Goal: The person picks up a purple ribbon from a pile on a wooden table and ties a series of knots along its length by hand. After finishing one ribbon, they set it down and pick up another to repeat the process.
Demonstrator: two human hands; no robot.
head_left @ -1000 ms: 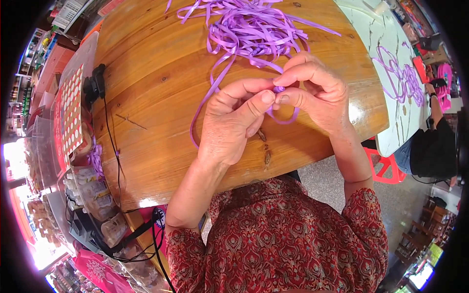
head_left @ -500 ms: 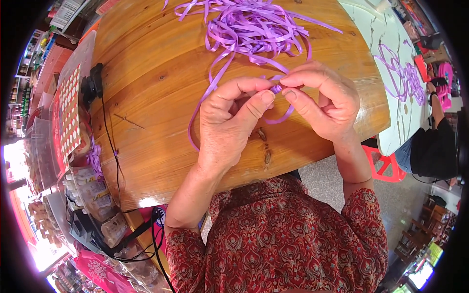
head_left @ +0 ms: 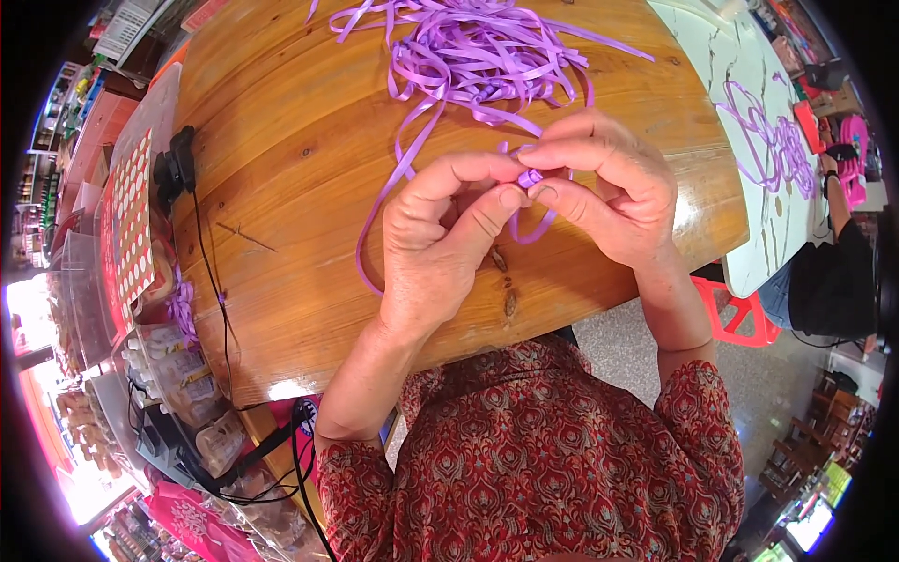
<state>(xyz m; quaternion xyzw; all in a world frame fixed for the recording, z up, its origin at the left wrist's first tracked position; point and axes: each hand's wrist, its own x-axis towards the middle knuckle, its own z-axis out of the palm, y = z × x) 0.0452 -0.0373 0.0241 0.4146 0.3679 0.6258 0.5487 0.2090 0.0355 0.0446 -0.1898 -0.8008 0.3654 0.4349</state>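
Observation:
Between the fingertips of both hands sits a small folded knot of purple ribbon (head_left: 530,178). My left hand (head_left: 435,229) pinches it from the left with thumb and forefinger. From the other side, my right hand (head_left: 618,187) grips it the same way. One length of the ribbon loops below the fingers, and another curves down past my left wrist to the tabletop. Beyond the hands lies a tangled heap of purple ribbon (head_left: 482,56), joined by strands that run toward the fingers. How the ribbon is folded inside the pinch is partly hidden.
The wooden table (head_left: 281,187) bears a black clip-like device (head_left: 176,169) with a cable at its left edge. A white marbled table (head_left: 749,234) on the right holds more purple ribbon (head_left: 773,145); another person's arm (head_left: 836,201) reaches there. A red stool (head_left: 740,314) stands below.
The fingertips have shifted slightly around the knot, and my right hand has moved a little left. More of the folded purple ribbon now shows, and the hanging loop is narrower.

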